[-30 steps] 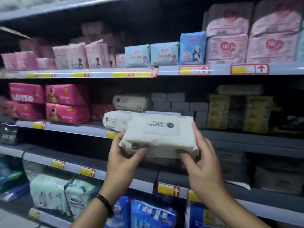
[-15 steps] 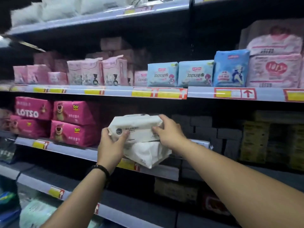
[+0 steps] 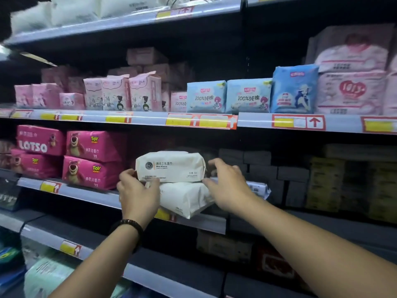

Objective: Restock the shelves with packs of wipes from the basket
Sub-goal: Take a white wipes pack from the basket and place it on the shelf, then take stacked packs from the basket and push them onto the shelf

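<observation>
A white pack of wipes (image 3: 171,166) lies on top of a second white pack (image 3: 184,198) on the middle shelf (image 3: 86,193). The lower pack sticks out over the shelf's front edge. My left hand (image 3: 137,190) holds the upper pack's lower left corner, thumb by its end and fingers curled under it. At the pack's right end, my right hand (image 3: 225,183) has its fingers spread and relaxed, barely touching the pack. The basket is out of view.
Pink Lotso packs (image 3: 94,160) are stacked just left of the white packs. Dark boxes (image 3: 262,166) fill the shelf to the right. Pink and blue packs (image 3: 247,96) line the shelf above. Green packs (image 3: 49,274) sit on a lower shelf.
Both hands have set the upper pack flat on the lower one, further into the shelf. My right hand has loosened its grip and spread its fingers. The view moved closer.
</observation>
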The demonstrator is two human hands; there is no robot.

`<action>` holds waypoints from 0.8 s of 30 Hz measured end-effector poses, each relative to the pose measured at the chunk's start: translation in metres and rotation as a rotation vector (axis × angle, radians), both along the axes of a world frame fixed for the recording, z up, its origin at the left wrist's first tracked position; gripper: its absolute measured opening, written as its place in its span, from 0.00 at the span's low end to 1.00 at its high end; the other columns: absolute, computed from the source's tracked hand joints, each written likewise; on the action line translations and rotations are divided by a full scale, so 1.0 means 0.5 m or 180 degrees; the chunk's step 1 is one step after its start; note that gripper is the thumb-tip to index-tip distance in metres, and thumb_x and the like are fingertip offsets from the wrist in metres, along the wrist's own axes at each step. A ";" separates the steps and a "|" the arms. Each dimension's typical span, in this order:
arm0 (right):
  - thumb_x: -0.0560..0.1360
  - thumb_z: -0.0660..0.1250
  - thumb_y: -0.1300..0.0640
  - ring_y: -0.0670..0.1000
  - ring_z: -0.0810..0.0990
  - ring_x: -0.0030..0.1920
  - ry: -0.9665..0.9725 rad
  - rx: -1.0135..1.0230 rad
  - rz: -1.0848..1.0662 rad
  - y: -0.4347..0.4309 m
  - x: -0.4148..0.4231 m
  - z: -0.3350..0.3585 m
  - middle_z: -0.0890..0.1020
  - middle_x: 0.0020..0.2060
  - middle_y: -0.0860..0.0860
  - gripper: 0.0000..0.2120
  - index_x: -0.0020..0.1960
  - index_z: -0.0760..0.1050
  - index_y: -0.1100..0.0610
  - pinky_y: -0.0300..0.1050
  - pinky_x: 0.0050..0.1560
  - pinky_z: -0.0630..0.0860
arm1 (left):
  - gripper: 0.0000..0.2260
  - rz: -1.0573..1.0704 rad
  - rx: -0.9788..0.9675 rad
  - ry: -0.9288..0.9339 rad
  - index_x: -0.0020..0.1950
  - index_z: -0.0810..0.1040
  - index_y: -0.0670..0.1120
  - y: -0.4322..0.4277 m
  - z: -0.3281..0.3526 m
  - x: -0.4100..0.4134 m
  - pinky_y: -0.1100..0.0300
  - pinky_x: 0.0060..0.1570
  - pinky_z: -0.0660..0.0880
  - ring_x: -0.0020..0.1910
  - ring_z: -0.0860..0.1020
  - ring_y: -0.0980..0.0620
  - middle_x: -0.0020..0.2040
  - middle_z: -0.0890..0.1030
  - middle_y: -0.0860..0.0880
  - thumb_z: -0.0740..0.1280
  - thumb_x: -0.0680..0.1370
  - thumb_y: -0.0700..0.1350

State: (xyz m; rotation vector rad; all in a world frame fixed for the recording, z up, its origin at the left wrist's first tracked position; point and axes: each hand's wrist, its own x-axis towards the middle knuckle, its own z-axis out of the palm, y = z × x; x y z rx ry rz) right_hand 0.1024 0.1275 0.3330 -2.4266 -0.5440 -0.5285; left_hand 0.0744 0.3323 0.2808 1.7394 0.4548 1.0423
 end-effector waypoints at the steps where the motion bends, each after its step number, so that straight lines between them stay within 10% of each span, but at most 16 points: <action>1: 0.83 0.66 0.48 0.53 0.71 0.69 -0.0021 -0.0141 0.0084 -0.028 -0.027 -0.009 0.81 0.63 0.48 0.20 0.73 0.70 0.47 0.55 0.69 0.72 | 0.24 0.0116 0.0177 -0.0137 0.68 0.66 0.45 -0.029 -0.003 -0.026 0.43 0.68 0.71 0.64 0.72 0.40 0.66 0.72 0.40 0.72 0.76 0.45; 7: 0.79 0.71 0.45 0.44 0.81 0.48 0.0340 -0.0680 0.0292 -0.227 -0.179 -0.127 0.84 0.47 0.43 0.08 0.55 0.81 0.47 0.45 0.52 0.79 | 0.07 -0.1716 0.1458 0.0122 0.47 0.78 0.56 -0.229 -0.093 -0.151 0.59 0.48 0.78 0.46 0.82 0.56 0.46 0.83 0.56 0.73 0.76 0.44; 12: 0.79 0.70 0.49 0.43 0.76 0.38 0.0949 -0.1019 0.0160 -0.428 -0.293 -0.273 0.81 0.38 0.44 0.05 0.46 0.79 0.49 0.35 0.36 0.69 | 0.04 -0.3240 0.2118 0.1136 0.49 0.81 0.53 -0.443 -0.229 -0.241 0.69 0.38 0.72 0.35 0.77 0.67 0.38 0.82 0.59 0.71 0.79 0.52; 21: 0.77 0.76 0.51 0.52 0.86 0.49 0.2190 -0.0801 -0.1017 -0.796 -0.472 -0.637 0.85 0.44 0.49 0.05 0.51 0.82 0.49 0.42 0.49 0.76 | 0.08 -0.4178 0.2824 0.2308 0.56 0.82 0.52 -0.693 -0.560 -0.307 0.58 0.48 0.78 0.49 0.84 0.52 0.49 0.85 0.54 0.70 0.80 0.53; 24: 0.73 0.80 0.46 0.53 0.84 0.58 0.2666 -0.0983 -0.1214 -0.850 -0.506 -0.714 0.86 0.56 0.51 0.25 0.66 0.80 0.53 0.43 0.58 0.78 | 0.11 -0.4088 0.3639 0.2655 0.61 0.81 0.53 -0.718 -0.650 -0.319 0.57 0.49 0.77 0.55 0.82 0.48 0.58 0.84 0.52 0.68 0.81 0.54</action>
